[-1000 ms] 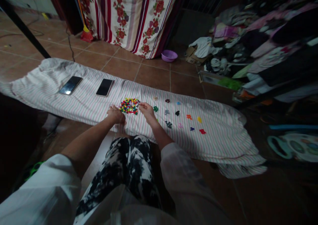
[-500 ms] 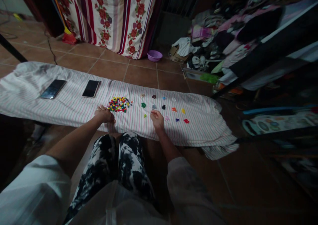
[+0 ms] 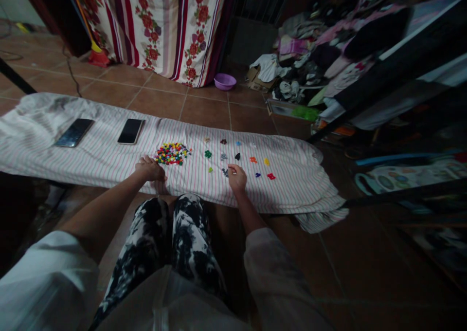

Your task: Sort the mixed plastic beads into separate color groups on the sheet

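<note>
Just beside the dark grey bead cluster (image 3: 224, 172), the right hand (image 3: 237, 177) holds its thumb and fingertips close together; whether they pinch anything, I cannot tell. The left hand (image 3: 150, 169), fingers bent, rests by the multicoloured bead heap (image 3: 171, 154), its grip unclear. Other single-colour clusters (image 3: 253, 159) dot the striped cloth (image 3: 292, 187) nearby.

One view is taken from the head, forward and down; left hand (image 3: 150, 169) and right hand (image 3: 237, 177) are framed well below.
</note>
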The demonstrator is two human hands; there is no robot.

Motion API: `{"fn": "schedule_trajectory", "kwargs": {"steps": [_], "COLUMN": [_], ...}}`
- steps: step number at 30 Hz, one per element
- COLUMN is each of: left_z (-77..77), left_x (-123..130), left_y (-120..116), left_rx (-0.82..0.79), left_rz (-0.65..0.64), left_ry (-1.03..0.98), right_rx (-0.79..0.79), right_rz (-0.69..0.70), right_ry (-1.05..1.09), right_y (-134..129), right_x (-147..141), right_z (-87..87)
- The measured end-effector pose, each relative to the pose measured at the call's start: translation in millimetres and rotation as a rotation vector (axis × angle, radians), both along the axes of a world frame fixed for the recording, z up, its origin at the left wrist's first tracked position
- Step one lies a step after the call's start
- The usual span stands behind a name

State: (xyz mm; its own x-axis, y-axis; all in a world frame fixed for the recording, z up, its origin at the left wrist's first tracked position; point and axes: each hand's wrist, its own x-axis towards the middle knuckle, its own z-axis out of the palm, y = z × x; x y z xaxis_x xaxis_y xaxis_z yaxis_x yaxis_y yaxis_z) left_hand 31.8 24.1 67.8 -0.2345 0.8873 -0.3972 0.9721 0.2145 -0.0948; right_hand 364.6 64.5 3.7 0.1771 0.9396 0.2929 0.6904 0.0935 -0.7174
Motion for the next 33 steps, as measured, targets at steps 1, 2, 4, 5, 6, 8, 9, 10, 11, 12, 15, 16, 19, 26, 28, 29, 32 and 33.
{"fn": "schedule_trajectory", "kwargs": {"steps": [1,2,4,5,6,8,9,10,11,12,15,16,19,26,28,29,32,33], "left_z": [1.2,2.2,3.6,3.9,4.1,4.3,4.5,4.9,5.4,6.0,7.2,7.2,5.7,3.4,4.7,5.4,6.2,5.7], "left_x": [1,2,3,4,4,5,5,5,6,6,7,6,5,4,5,6,7,7], "left_y": [0,1,1,1,1,0,0,-1,-1,-1,-1,0,1,4,5,5,7,7], "left_rx": [-0.021,-0.044,-0.078,-0.083,-0.079,-0.055,-0.043,-0.037,-0.037,-0.043,-0.067,-0.073,-0.072,-0.073,-0.094,-0.107,-0.130,-0.129], "left_rz": [0.016,0.027,0.033,0.031,0.028,0.017,0.012,0.008,0.008,0.010,0.017,0.016,0.008,0.055,0.065,0.072,0.093,0.094], "left_ry": [0.012,0.021,0.027,0.030,0.033,0.037,0.038,0.037,0.036,0.036,0.033,0.034,0.047,0.010,0.012,0.015,0.021,0.019], "right_rx": [-0.001,-0.001,0.001,0.002,0.003,0.014,0.025,0.037,0.049,0.060,0.072,0.072,0.071,0.109,0.123,0.128,0.155,0.168], "right_rz": [0.022,0.042,0.070,0.077,0.083,0.103,0.117,0.131,0.144,0.153,0.166,0.166,0.156,0.157,0.168,0.172,0.185,0.186], "right_ry": [-0.019,-0.041,-0.084,-0.100,-0.111,-0.123,-0.128,-0.135,-0.142,-0.151,-0.177,-0.186,-0.210,-0.183,-0.177,-0.175,-0.172,-0.173], "right_y": [1,2,3,2,0,-4,-6,-8,-11,-13,-17,-17,-16,-14,-14,-14,-13,-12], "right_x": [-2,-3,-6,-6,-7,-7,-6,-6,-6,-6,-8,-9,-11,-11,-10,-10,-10,-10], "right_z": [-0.6,-1.1,-2.0,-2.3,-2.6,-2.7,-2.7,-2.7,-2.8,-3.0,-4.1,-4.6,-6.1,-8.6,-8.8,-8.8,-9.1,-9.3]}}
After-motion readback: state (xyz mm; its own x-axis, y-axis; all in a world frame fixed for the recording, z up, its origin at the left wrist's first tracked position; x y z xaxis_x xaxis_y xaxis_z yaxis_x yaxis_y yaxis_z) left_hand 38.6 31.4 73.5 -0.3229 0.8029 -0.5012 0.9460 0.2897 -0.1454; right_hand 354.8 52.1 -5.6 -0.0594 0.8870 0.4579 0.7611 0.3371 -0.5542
